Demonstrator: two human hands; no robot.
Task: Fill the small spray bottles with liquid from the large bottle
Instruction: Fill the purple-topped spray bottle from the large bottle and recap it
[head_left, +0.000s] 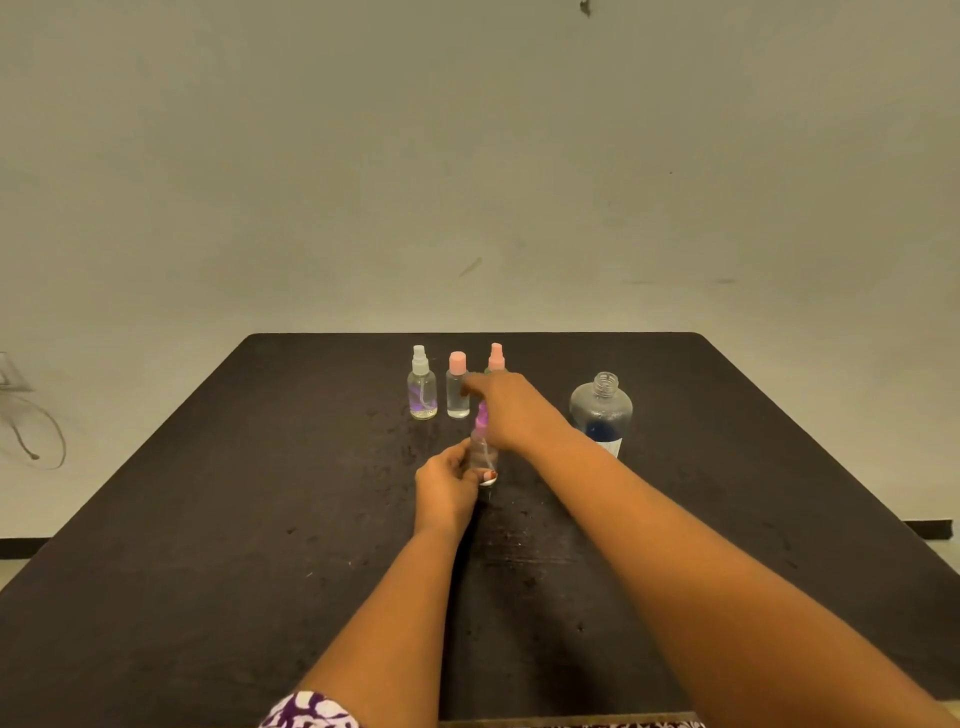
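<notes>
I am gripping the purple-topped spray bottle (484, 452) low on its body with my left hand (447, 488), fingers curled round it, standing it on the table (208, 519) at twelve o'clock from me. My right hand (511, 410) is stretching over it, one finger pointing at the pink-capped bottle (457, 387). The other fingers are hidden, so I cannot tell whether they are apart or together. The large bottle (601, 410) is standing uncapped at three o'clock of that hand. To do this well, I am thinking I should keep my sleeve-side arm high, clear of both necks, and steady the small bottle before any pouring.
</notes>
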